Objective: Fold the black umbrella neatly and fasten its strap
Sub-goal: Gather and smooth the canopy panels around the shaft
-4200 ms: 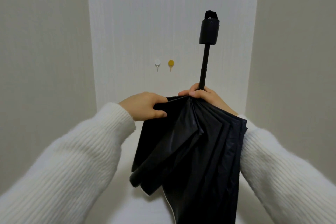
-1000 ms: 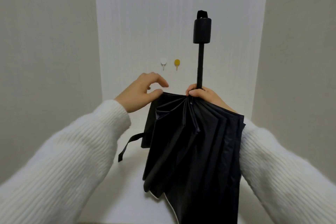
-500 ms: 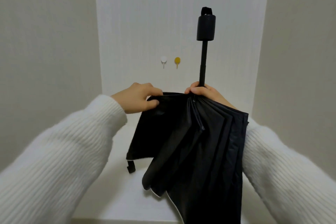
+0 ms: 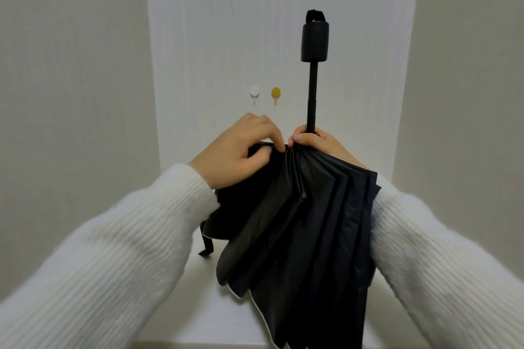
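Note:
The black umbrella [image 4: 306, 235] is held handle-up in front of me, its canopy hanging down in loose pleats. Its black handle [image 4: 314, 41] tops an extended shaft [image 4: 312, 99]. My right hand [image 4: 320, 143] grips the shaft and gathered fabric where the ribs meet. Just left of it, my left hand [image 4: 241, 150] pinches a canopy panel by its upper edge, beside the shaft. The strap [image 4: 208, 244] dangles loose below my left sleeve, unfastened.
A white surface [image 4: 198, 306] lies below the umbrella. On the white back wall are a white hook [image 4: 254, 92] and a yellow hook [image 4: 275, 93]. Grey walls close in at left and right.
My left hand let go of one panel, took hold of another and has brought it in next to the shaft. The strap came into view under my left arm. My right hand kept its grip.

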A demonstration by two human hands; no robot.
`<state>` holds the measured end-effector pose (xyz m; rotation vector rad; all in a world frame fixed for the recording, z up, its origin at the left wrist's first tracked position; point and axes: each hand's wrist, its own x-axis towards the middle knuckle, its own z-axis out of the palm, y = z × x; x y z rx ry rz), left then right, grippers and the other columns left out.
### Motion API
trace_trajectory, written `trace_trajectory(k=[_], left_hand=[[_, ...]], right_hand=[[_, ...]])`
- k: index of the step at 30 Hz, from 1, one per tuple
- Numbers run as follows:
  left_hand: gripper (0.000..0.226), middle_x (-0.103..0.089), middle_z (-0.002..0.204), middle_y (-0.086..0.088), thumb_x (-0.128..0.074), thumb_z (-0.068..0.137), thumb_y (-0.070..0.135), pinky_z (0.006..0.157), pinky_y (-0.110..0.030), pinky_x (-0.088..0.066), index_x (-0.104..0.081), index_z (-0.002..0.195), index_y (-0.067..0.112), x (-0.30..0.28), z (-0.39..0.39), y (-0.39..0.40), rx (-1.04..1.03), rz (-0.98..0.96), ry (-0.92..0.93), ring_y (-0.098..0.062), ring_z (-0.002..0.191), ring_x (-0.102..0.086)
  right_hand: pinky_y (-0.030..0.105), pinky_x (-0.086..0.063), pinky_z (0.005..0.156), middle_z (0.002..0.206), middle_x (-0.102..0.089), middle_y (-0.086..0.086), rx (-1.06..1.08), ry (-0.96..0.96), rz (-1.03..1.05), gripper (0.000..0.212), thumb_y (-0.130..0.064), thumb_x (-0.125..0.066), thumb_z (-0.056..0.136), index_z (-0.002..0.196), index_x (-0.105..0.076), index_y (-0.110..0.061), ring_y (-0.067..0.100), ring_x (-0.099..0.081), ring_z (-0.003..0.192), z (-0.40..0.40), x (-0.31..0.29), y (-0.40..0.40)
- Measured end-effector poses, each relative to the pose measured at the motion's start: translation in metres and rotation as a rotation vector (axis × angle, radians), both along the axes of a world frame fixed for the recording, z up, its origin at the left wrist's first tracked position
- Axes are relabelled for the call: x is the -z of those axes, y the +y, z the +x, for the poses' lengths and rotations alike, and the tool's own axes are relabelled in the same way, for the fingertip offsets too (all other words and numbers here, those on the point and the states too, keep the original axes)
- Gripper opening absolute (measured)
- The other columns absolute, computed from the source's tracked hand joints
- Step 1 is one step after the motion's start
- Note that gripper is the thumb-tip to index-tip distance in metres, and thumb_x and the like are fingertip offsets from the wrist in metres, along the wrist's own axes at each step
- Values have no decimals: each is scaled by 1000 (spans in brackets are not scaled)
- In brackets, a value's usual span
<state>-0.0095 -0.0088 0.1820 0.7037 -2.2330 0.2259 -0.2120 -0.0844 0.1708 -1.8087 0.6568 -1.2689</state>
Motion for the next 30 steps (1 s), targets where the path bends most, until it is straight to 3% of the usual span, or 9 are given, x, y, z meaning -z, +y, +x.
trace_trajectory(k=[4, 6, 11, 17, 24, 30], left_hand=[[40, -58, 98, 14, -37, 87, 57, 94, -27, -29, -63, 89, 27, 4, -8, 6, -173, -113, -272, -8, 106, -44], [45, -53, 103, 17, -33, 84, 65, 97, -30, -27, -61, 95, 30, 7, -7, 5, -234, -142, -321, -7, 106, -43], [39, -49, 111, 12, -43, 86, 59, 101, -32, -28, -55, 111, 31, 12, -9, 9, -159, -195, -310, -5, 98, -47], [42, -50, 96, 10, -34, 85, 62, 100, -39, -30, -53, 86, 25, 13, -4, 3, -319, -279, -380, -8, 83, -50], [36, -51, 101, 9, -40, 83, 57, 103, -44, -30, -49, 96, 25, 18, 5, -5, -461, -269, -288, -11, 85, -53], [29, -50, 100, 13, -50, 87, 51, 106, -43, -25, -46, 102, 27, 19, 10, -10, -558, -124, -202, -10, 89, -52]], right_hand=[[26, -49, 80, 76, -68, -3, 21, -69, 25, 8, -8, -56, 91, 89, -61, -13, 11, -63, 77, -2, 1, -2], [26, -50, 79, 75, -67, -4, 42, -85, 30, 9, -8, -55, 92, 92, -62, -14, 11, -63, 76, -3, 2, -2], [27, -49, 76, 76, -66, 0, 32, -120, 55, 8, -10, -57, 92, 85, -59, -14, 12, -63, 73, -3, 2, -3], [24, -48, 74, 77, -66, -2, 65, -91, 29, 8, -11, -57, 92, 85, -59, -14, 8, -63, 72, -3, 2, -1], [21, -46, 76, 77, -67, -6, 107, -56, 6, 7, -13, -57, 92, 86, -59, -15, 4, -64, 73, -5, 2, 1], [20, -46, 77, 78, -68, -6, 97, -50, 7, 8, -13, -56, 93, 86, -60, -15, 3, -65, 75, -6, 2, 1]])
